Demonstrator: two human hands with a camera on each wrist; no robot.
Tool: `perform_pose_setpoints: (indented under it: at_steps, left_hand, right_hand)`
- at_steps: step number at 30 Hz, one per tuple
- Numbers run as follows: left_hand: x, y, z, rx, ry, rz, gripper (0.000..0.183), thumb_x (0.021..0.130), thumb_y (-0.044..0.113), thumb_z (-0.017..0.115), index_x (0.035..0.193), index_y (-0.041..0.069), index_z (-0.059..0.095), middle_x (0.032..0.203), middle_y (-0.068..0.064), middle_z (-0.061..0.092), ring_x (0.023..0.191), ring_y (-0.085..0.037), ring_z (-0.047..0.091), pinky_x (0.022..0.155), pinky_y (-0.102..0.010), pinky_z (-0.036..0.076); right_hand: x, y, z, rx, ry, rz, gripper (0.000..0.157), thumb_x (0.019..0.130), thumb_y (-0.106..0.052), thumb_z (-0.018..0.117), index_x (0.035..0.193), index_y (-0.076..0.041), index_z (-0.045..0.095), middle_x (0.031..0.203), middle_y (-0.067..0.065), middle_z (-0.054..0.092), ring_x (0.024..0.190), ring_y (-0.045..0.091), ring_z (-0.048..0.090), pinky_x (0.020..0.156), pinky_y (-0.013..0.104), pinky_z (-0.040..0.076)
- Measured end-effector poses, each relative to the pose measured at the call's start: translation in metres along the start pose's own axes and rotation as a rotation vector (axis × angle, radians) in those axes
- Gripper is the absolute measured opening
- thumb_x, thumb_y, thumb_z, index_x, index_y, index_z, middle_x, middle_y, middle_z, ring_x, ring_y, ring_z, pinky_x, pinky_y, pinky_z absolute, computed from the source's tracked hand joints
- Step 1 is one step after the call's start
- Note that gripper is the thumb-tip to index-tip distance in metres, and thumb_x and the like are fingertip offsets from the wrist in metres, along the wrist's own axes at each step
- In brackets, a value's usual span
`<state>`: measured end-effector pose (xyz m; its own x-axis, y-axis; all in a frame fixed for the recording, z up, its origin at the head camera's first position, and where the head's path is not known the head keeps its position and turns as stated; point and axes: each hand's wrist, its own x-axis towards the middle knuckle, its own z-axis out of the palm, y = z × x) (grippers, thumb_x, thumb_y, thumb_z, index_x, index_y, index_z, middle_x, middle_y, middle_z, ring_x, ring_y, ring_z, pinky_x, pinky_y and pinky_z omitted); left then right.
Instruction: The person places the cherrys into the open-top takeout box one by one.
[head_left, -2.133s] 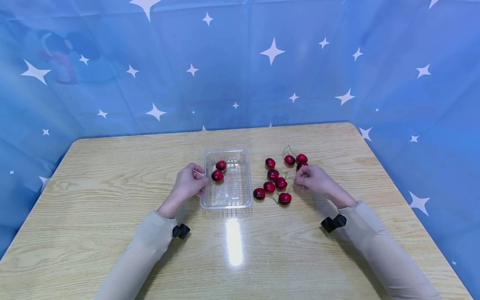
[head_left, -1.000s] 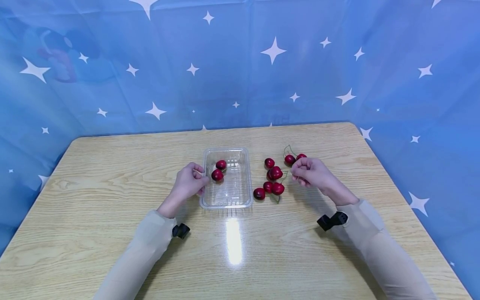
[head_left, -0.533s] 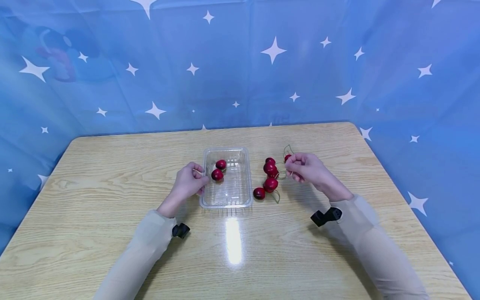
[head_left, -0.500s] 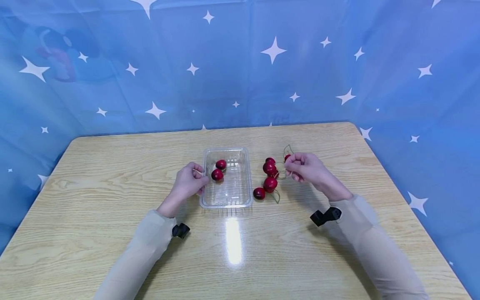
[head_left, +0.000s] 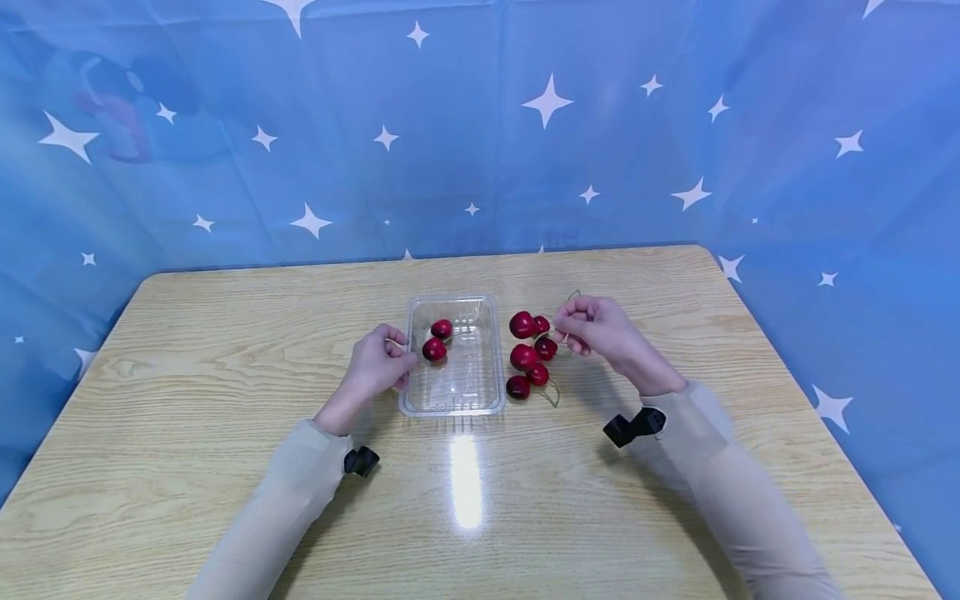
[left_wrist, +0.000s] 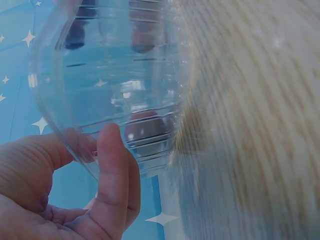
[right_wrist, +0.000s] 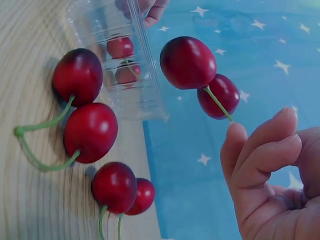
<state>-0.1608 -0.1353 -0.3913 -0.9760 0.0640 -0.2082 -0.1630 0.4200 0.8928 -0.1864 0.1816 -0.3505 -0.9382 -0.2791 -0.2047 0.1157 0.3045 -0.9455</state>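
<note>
My left hand (head_left: 375,364) pinches the left rim of a clear plastic container (head_left: 465,392), thumb and fingers on either side of the wall in the left wrist view. Inside it lie two cherries (head_left: 434,349) joined by stems. My right hand (head_left: 596,329) pinches the green stem (right_wrist: 218,104) of a pair of cherries (right_wrist: 188,62), which hang raised off the table, to the right of the container. Beneath and beside them, several other stemmed cherries (right_wrist: 91,132) rest on the table. The right hand hides part of the cherries farther back in the head view.
The wooden table (head_left: 225,358) has its far edge against a blue curtain (head_left: 465,125) with white stars. A black wrist camera (head_left: 633,427) sits on the right sleeve, another camera (head_left: 362,461) on the left.
My right hand has lifted the pair of cherries by the stem and carried it left, toward the container. The left hand stays in place on the rim.
</note>
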Motion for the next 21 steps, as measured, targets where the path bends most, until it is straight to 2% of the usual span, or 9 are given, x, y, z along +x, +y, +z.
perform_pose_setpoints:
  at_steps: [11, 21]
  left_hand:
    - [0.0, -0.001, 0.0, 0.001, 0.002, -0.001, 0.025, 0.084, 0.002, 0.059, 0.105, -0.003, 0.048, 0.074, -0.009, 0.056, 0.046, -0.012, 0.056, 0.05, -0.03, 0.055]
    - [0.001, -0.001, 0.001, 0.007, 0.005, 0.002, 0.025, 0.084, 0.002, 0.059, 0.105, -0.003, 0.048, 0.076, -0.01, 0.056, 0.046, -0.013, 0.056, 0.051, -0.032, 0.056]
  right_hand:
    - [0.007, -0.007, 0.012, 0.085, 0.007, -0.002, 0.011, 0.094, -0.006, 0.051, 0.095, 0.004, 0.05, 0.068, 0.003, 0.062, 0.047, 0.007, 0.046, 0.044, 0.018, 0.036]
    - [0.016, -0.01, 0.023, 0.106, 0.009, 0.0, 0.011, 0.095, -0.008, 0.05, 0.095, 0.003, 0.051, 0.071, 0.006, 0.063, 0.047, 0.007, 0.046, 0.044, 0.018, 0.036]
